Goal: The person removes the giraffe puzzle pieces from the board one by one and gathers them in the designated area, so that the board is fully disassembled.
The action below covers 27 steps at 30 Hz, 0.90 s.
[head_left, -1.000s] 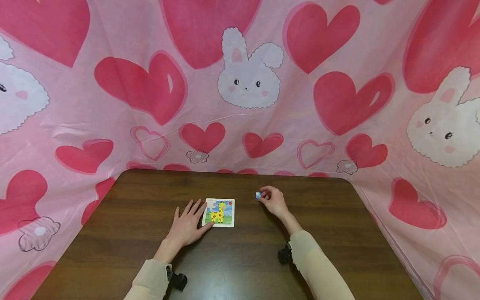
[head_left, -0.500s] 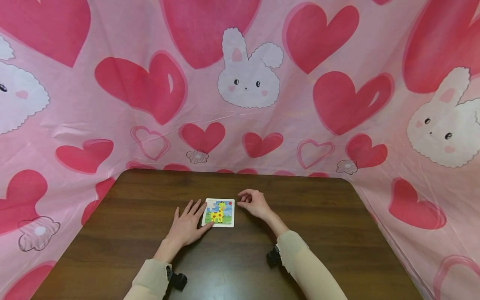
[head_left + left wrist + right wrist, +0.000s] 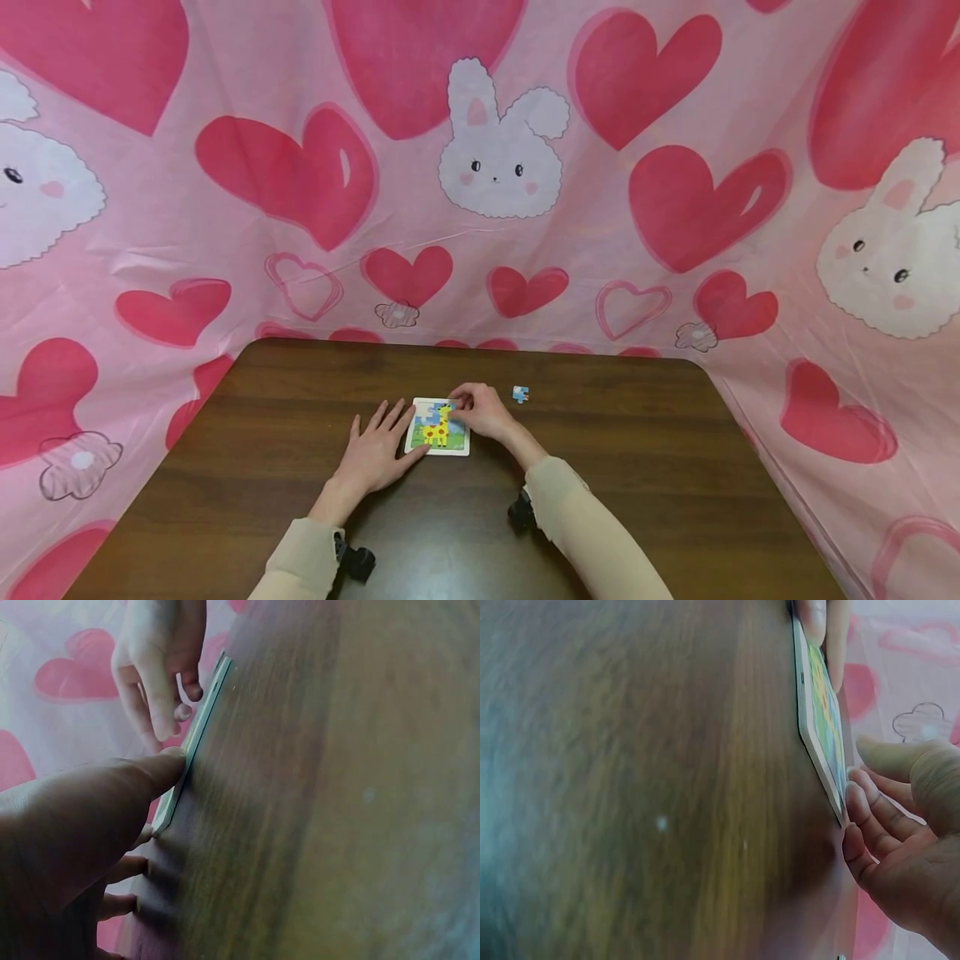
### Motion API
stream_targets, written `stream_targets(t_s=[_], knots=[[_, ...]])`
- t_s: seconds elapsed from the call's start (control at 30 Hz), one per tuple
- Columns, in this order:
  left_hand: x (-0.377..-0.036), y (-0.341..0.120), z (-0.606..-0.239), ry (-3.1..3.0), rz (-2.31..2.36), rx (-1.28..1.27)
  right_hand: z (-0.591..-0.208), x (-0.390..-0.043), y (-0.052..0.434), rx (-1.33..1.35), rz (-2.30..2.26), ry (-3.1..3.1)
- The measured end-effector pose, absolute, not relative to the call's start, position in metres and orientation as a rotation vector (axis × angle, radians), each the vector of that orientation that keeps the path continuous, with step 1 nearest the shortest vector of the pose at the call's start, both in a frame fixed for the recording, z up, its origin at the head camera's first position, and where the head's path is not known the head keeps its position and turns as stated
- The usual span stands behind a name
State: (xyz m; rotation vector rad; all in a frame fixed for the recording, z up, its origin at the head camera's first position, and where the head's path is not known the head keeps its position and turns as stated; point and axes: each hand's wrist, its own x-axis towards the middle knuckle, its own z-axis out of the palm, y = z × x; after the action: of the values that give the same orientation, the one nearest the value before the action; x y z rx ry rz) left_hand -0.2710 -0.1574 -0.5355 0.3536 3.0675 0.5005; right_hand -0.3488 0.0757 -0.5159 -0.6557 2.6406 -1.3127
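A square giraffe jigsaw puzzle (image 3: 438,434) in a white frame lies flat on the table, with bare white showing at its upper left. My left hand (image 3: 375,450) rests spread along its left side, the thumb touching the near edge. Over the upper right corner is my right hand (image 3: 483,410), its fingers bent and hiding that corner. In the right wrist view this hand (image 3: 907,832) has its fingertips at the puzzle's edge (image 3: 823,754), the thumb apart from them and no piece visible between. A loose blue jigsaw piece (image 3: 521,394) lies to the right.
The brown wooden table (image 3: 645,467) has rounded far corners. Behind it and at the sides hangs a pink cloth (image 3: 420,225) with hearts and rabbits. Small dark cameras (image 3: 358,563) are strapped at both wrists.
My right hand has left the loose blue piece, which now lies uncovered on the table, and has moved left onto the puzzle's upper right corner. My left hand has stayed in place.
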Motion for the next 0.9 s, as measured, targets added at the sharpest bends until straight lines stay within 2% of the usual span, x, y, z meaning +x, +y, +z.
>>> stream_targets(t_s=[0.9], knots=[[-0.27, -0.158, -0.538, 3.076, 0.518, 0.353, -0.523, -0.351, 0.048, -0.736, -1.138, 2.689]])
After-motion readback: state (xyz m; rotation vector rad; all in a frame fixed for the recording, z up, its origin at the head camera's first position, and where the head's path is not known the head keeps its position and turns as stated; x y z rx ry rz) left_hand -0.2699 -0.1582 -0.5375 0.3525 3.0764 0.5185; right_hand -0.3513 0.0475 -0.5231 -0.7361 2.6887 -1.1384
